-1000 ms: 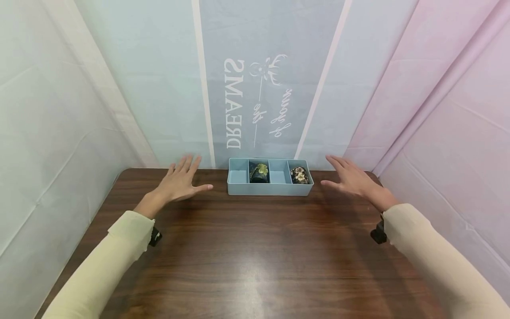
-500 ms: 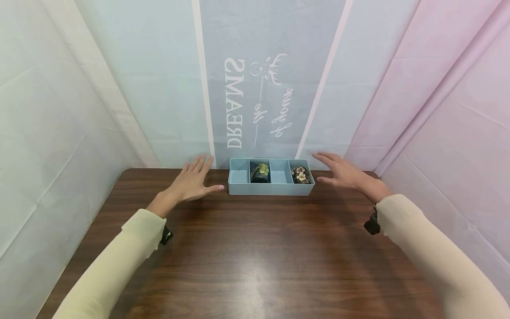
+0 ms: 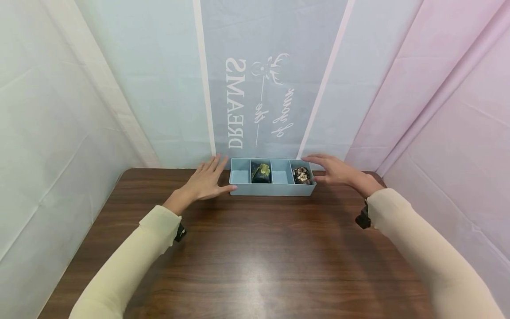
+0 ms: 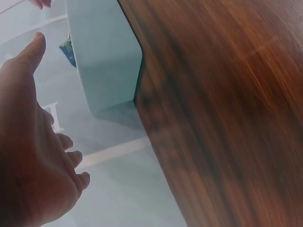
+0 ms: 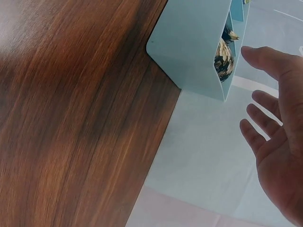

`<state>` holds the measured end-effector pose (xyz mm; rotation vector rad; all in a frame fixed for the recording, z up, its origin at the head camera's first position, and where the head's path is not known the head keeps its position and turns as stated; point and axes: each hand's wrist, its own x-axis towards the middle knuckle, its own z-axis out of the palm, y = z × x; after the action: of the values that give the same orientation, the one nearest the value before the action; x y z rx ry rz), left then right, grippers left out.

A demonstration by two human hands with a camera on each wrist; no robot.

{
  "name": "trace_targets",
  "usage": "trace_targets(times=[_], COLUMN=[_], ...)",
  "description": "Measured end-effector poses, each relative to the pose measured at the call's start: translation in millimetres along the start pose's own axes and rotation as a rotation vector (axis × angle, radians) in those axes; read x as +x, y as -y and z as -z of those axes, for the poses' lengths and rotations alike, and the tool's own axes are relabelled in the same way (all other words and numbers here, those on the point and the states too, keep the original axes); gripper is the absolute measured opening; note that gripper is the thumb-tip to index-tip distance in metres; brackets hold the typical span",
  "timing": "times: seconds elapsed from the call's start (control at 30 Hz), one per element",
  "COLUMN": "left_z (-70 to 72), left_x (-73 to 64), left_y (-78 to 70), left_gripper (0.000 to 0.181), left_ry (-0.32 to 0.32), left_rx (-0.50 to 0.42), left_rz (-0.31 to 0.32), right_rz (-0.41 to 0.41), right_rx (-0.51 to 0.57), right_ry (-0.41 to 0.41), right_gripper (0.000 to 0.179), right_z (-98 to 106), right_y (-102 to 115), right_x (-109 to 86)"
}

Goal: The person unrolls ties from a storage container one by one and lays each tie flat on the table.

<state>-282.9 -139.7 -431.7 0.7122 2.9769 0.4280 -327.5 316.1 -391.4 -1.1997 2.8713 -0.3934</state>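
Note:
A light blue box with a row of compartments stands at the table's far edge in the head view. Its second compartment from the left holds a dark rolled bundle with a green flower. A dark bundle with cream flowers fills the rightmost one. My left hand is at the box's left end, fingers spread, thumb tip over the front corner. At the opposite end is my right hand, its fingertips over the right rim. Both wrist views show straight, relaxed fingers beside the box's end walls, gripping nothing.
The brown wooden table spreads in front of the box. Right behind it hangs a blue-grey cloth with white lettering. Pale curtains close off both sides. Each wrist carries a small black camera.
Both hands have moved inward, the left one rightward and the right one leftward, from well apart to the two ends of the box. The box and its bundles stay in place.

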Motion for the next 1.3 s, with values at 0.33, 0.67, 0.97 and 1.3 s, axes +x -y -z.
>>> trace_targets(times=[0.33,0.67,0.97,1.3], left_z=[-8.7,-19.3,-26.2,-32.5], left_x=[14.4,24.1,32.3,38.0], left_y=[-16.6,-28.7,-31.2,-32.3], left_gripper=[0.108,0.107,0.107,0.107], left_ry=[-0.006,0.003,0.030,0.030], left_rx=[0.019,0.029,0.037,0.050], left_rz=[-0.027,-0.040,-0.041,-0.039], right_rz=[0.008,0.025,0.037,0.033], right_rx=[0.052,0.051,0.051,0.054], right_ry=[0.004,0.026,0.011,0.043], right_gripper=[0.062,0.061,0.059,0.050], right_z=[-8,-15,-25,-30], right_y=[-1,1,-3,-2], right_x=[9.4,20.4,22.1,31.1])
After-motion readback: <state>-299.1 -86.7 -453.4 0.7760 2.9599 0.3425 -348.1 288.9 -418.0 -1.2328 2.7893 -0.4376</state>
